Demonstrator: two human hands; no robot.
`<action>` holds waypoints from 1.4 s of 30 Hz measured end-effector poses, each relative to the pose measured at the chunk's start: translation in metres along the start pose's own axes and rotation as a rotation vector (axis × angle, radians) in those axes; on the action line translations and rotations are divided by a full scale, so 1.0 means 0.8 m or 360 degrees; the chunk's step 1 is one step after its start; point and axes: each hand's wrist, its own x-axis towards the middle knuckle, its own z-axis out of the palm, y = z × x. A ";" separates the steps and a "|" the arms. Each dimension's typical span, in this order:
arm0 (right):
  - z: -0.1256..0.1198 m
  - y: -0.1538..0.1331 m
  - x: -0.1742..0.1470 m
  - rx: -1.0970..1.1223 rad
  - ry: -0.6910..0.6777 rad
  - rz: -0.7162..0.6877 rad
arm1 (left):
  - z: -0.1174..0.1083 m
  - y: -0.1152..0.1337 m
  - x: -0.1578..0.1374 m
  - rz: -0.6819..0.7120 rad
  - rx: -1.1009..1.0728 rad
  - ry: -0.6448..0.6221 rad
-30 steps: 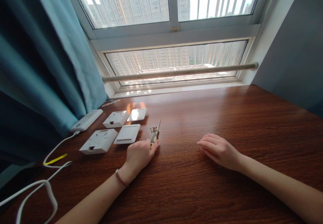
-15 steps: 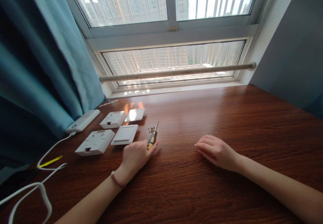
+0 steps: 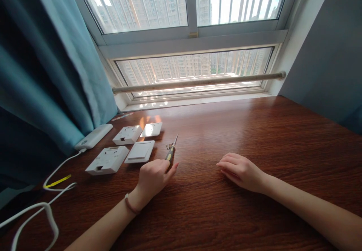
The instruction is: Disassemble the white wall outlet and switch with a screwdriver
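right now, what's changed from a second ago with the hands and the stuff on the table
The left hand's thumb has swung out rightward, off the screwdriver's handle, so its grip looks looser; whether it has fully let go is hidden. The screwdriver, small screws, white box-shaped pieces and right hand look unmoved.

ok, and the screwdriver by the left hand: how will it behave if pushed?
The screwdriver should be rigid, given its straight metal shaft. Likely handle-heavy: the handle is much thicker than the shaft. It may roll or slide on the smooth-looking tabletop; the handle looks roundish.
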 end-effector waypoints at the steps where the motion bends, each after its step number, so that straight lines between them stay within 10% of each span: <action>1: 0.000 0.000 0.000 0.0023 0.0011 0.0012 | 0.001 0.000 -0.002 0.0112 -0.0089 0.0037; 6: 0.001 -0.013 -0.001 0.0285 0.0200 0.0142 | 0.000 0.022 -0.009 0.0457 -0.0912 0.0110; 12: 0.014 -0.056 0.014 0.0799 0.0206 0.0188 | -0.013 0.089 0.003 0.0264 -0.1924 -0.0385; 16: 0.031 -0.070 0.027 0.1010 0.0355 0.0266 | 0.001 0.129 0.013 0.0239 -0.2432 -0.0348; 35: 0.022 -0.068 0.023 0.1344 -0.0052 -0.0096 | -0.017 0.131 0.021 0.0538 -0.2797 -0.0653; 42: 0.028 -0.076 0.028 0.1354 0.0087 0.0249 | -0.009 0.135 0.028 0.0302 -0.2656 -0.0594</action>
